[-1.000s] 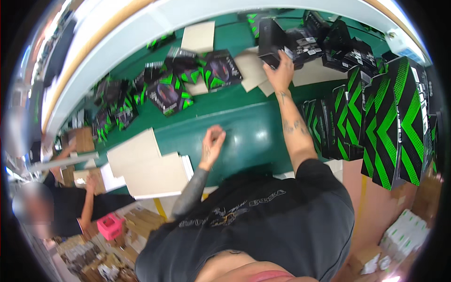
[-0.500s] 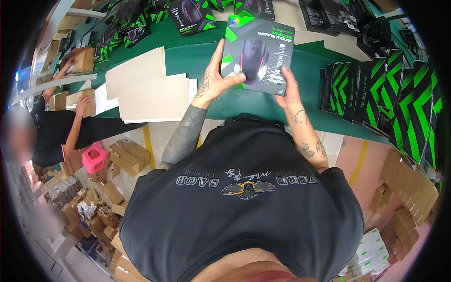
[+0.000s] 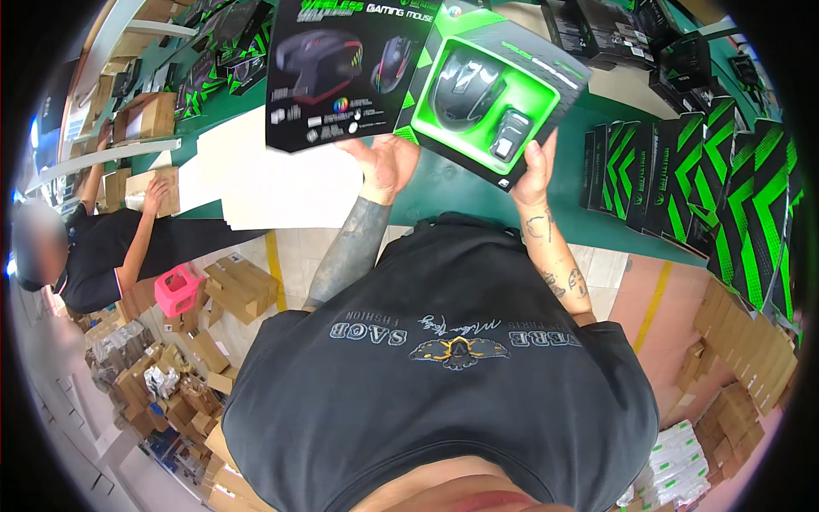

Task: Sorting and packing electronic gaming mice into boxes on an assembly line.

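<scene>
Swung out to your left since half a second ago: the printed front flap [image 3: 337, 85] of the black-and-green cardboard display box [image 3: 543, 64], then shut, now standing open. Display box: raised above the green tabletop [image 3: 426, 194], tilted clockwise, window side facing you. Behind its green-framed window: one glossy black computer mouse [image 3: 465, 92], one small black-and-grey piece [image 3: 512, 135], each in its own recess, presumably shaped to stop rattling. Your right hand [image 3: 535, 175]: thumb over the lower right edge, fingers out of sight behind, pinching the box there, likely at the edge so the window stays uncovered. Your left hand [image 3: 390, 166]: palm turned up below the flap and hinge side, thumb spread from the fingers, seemingly a prop for the opened half; fingertips hidden, so whether it pinches cannot be told. Left of it: pale flat cardboard sheets [image 3: 277, 188], stacked on the tabletop. Right: black boxes with green chevrons [image 3: 682, 162], stood on edge in a row, probably to save room. Farther left: a co-worker's hand [image 3: 155, 194] at a brown carton [image 3: 171, 183]; below, a pink plastic basket [image 3: 177, 292].
</scene>
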`<state>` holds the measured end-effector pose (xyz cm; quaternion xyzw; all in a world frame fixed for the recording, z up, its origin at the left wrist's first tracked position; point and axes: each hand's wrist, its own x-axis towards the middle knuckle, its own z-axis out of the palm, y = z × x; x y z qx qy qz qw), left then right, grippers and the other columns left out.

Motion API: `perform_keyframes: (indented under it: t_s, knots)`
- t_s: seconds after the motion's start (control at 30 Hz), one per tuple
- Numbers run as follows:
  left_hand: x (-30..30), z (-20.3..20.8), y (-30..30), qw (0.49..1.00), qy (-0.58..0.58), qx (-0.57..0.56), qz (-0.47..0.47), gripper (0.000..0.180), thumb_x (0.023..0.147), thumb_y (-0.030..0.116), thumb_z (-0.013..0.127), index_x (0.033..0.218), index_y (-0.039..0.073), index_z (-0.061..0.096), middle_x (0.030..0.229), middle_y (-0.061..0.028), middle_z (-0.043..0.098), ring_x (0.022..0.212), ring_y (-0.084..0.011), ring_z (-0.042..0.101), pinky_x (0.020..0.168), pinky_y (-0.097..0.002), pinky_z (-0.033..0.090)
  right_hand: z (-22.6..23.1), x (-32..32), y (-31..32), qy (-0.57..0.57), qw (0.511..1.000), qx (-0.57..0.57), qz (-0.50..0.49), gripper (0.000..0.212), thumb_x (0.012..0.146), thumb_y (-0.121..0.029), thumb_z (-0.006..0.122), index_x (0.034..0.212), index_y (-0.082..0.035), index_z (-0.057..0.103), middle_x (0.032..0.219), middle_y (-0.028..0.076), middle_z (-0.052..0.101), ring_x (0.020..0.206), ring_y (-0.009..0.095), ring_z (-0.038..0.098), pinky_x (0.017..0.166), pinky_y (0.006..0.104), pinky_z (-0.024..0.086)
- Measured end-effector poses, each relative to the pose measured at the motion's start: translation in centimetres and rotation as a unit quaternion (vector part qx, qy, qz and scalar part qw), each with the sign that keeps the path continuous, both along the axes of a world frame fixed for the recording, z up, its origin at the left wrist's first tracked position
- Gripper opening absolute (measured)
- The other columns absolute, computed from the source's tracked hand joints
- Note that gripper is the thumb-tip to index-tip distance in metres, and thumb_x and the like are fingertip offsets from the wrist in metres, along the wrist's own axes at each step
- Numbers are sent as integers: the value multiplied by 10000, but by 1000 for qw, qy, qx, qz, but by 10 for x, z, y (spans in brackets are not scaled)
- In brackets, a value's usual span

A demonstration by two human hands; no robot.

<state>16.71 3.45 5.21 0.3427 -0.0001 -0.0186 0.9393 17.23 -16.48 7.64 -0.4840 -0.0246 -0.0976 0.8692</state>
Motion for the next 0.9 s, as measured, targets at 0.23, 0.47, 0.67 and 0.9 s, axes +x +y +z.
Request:
perform_keyframes:
  t_s: [0.23,0.47,0.67,0.9]
  knots:
    - [16,-13,11,964,64,202,-160,1015,579,180,799,1388,93,192,1355,-52,343,1197,-227,383,965,-351,355,-12,18,-23,4,998,-54,43,782,748,-466,553,1313,-11,262,1230,111,419,1112,202,435,940,333,347]
    - [49,12,11,968,123,166,-141,730,697,-76,664,1314,76,305,1216,-82,475,1110,-201,471,951,-357,378,-35,56,-15,-5,980,-190,52,732,870,-472,403,1342,46,188,1308,212,359,1211,292,370,1007,357,282]
    - [137,-15,5,985,103,136,-12,585,852,163,585,1337,61,273,1207,-102,490,1075,-210,484,903,-371,383,-39,187,-68,50,769,-608,-193,698,756,-377,640,1304,-59,348,1332,217,344,1242,366,312,1020,413,267]
    - [130,-23,-27,886,87,454,24,616,786,226,663,1309,95,367,1372,-124,313,1234,-275,338,968,-363,331,-99,251,-133,224,564,-786,-117,974,586,-388,756,1370,-139,235,1419,167,199,1288,374,210,1037,512,187]
